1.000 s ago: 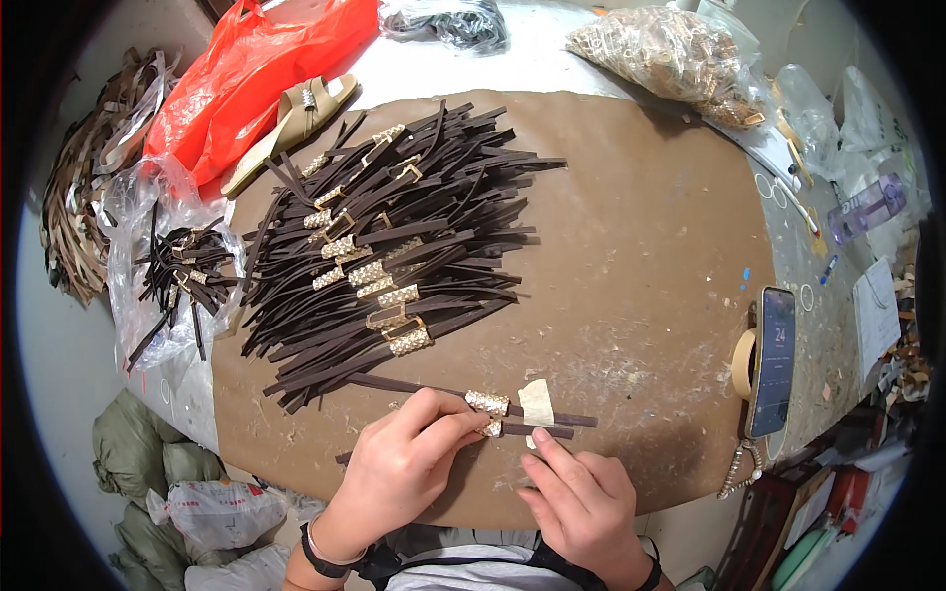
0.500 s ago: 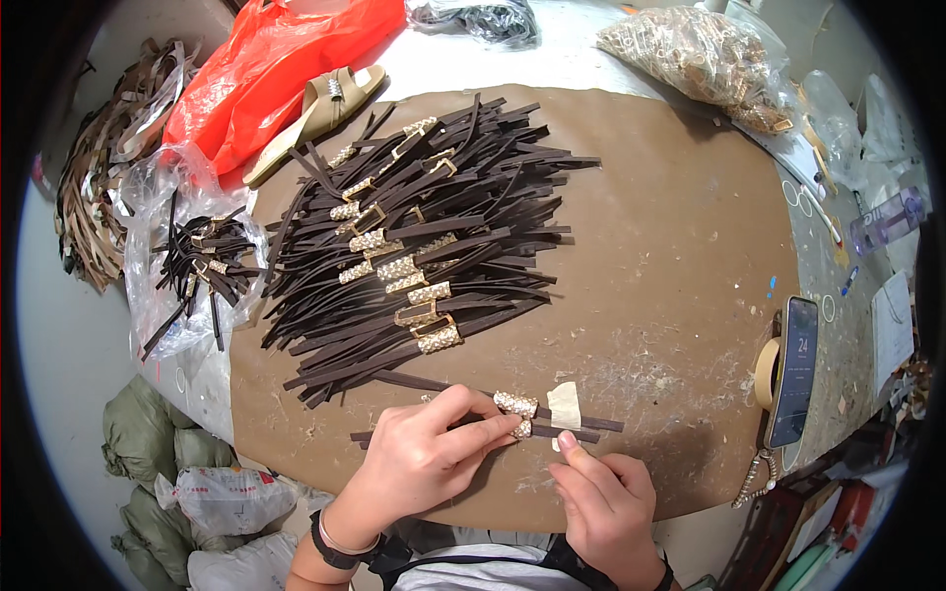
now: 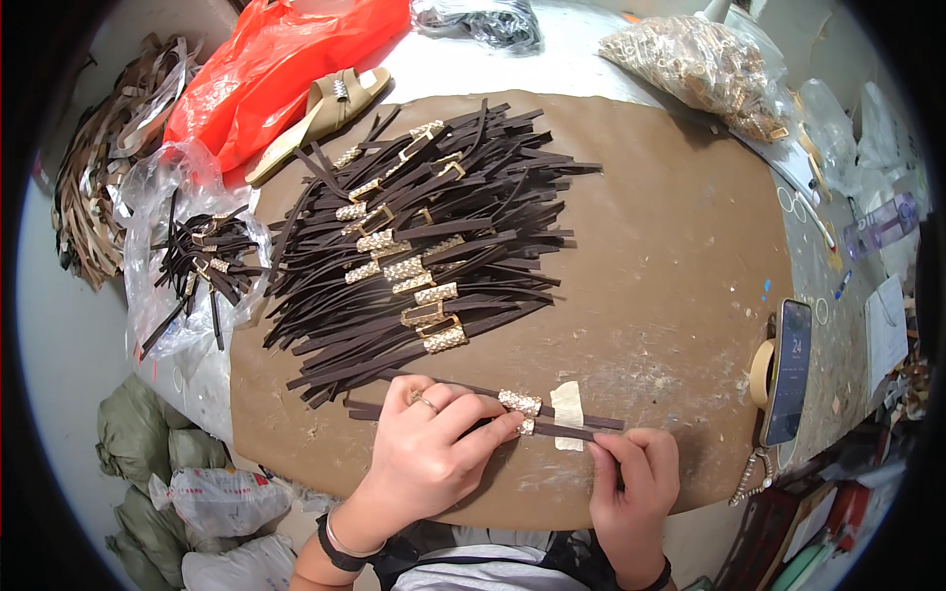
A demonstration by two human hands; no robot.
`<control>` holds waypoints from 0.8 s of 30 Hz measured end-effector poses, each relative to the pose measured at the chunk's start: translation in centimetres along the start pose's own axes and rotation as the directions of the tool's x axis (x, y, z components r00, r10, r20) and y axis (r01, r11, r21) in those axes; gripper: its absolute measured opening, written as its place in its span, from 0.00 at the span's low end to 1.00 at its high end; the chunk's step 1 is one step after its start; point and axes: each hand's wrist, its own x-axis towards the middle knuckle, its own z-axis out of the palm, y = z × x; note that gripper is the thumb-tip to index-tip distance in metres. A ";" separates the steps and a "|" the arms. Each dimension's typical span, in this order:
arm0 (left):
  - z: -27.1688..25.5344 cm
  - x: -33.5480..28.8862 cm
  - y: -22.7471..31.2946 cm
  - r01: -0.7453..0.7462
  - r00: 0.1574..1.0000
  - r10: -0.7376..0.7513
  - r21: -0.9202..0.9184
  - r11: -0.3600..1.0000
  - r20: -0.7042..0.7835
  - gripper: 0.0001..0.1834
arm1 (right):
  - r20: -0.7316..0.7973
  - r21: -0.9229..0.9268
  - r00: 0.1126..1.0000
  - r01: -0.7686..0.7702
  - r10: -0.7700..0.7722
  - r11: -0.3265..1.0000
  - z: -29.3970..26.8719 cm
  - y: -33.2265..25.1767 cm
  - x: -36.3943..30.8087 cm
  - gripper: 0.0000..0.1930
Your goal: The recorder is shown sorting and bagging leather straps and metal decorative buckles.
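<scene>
Dark strap point(image 3: 545, 429) touches the right grip point(image 3: 636, 481); a phone point(image 3: 790, 372) shows digits.

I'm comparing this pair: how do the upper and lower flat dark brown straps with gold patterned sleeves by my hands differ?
The upper strap shows its right end; the lower strap has that end pinched in your right hand. The upper strap's gold sleeve shows mostly uncovered; the lower strap's sleeve is partly hidden by your left hand. Both are dark brown.
</scene>
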 end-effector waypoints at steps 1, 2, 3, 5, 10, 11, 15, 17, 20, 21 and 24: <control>0.0 0.0 0.1 0.004 1.000 -0.004 0.003 1.000 -0.003 0.15 | -0.029 -0.032 0.996 0.088 -0.089 0.996 0.1 0.4 0.1 0.09; 0.1 0.0 0.1 0.008 1.000 -0.008 0.002 1.000 -0.006 0.15 | -0.055 -0.070 0.983 0.173 -0.177 0.983 0.2 0.8 0.1 0.10; 0.1 -0.1 0.2 0.012 1.000 -0.012 0.000 1.000 -0.008 0.15 | -0.053 -0.072 0.982 0.175 -0.179 0.982 0.2 0.8 0.1 0.10; 0.4 -0.2 0.2 0.017 1.000 -0.017 -0.010 1.000 -0.020 0.15 | -0.055 -0.106 0.967 0.242 -0.249 0.964 0.2 0.9 -0.1 0.09; 0.6 -0.4 0.2 0.043 0.999 -0.043 0.000 0.999 -0.026 0.13 | 0.003 0.041 0.998 0.058 -0.058 0.997 0.1 0.5 -0.5 0.08; 0.6 -0.5 0.2 0.056 0.998 -0.056 -0.002 0.998 -0.031 0.13 | 0.011 0.083 0.999 0.029 -0.031 0.996 0.1 0.5 -0.5 0.08; 0.7 -0.4 0.2 0.066 0.997 -0.066 0.004 0.998 -0.042 0.12 | 0.022 0.094 0.999 0.033 -0.035 0.995 -0.3 1.0 -0.6 0.08; 0.9 -0.4 0.2 0.067 0.996 -0.066 0.016 0.998 -0.062 0.12 | 0.011 0.108 1.000 -0.008 0.006 0.994 -0.5 1.2 -0.8 0.08; 0.9 -0.3 0.3 0.070 0.994 -0.068 0.025 0.997 -0.083 0.13 | 0.050 0.126 0.999 -0.004 -0.003 0.992 -0.9 1.4 -0.8 0.08; 0.9 -0.3 0.4 0.072 0.994 -0.070 0.018 0.997 -0.084 0.13 | 0.049 0.127 0.999 -0.004 -0.002 0.992 -1.0 1.6 -0.9 0.08; 0.8 -0.2 0.5 0.066 0.995 -0.064 0.022 0.998 -0.072 0.13 | 0.024 0.311 0.987 -0.159 0.159 0.937 -1.3 2.3 -1.4 0.09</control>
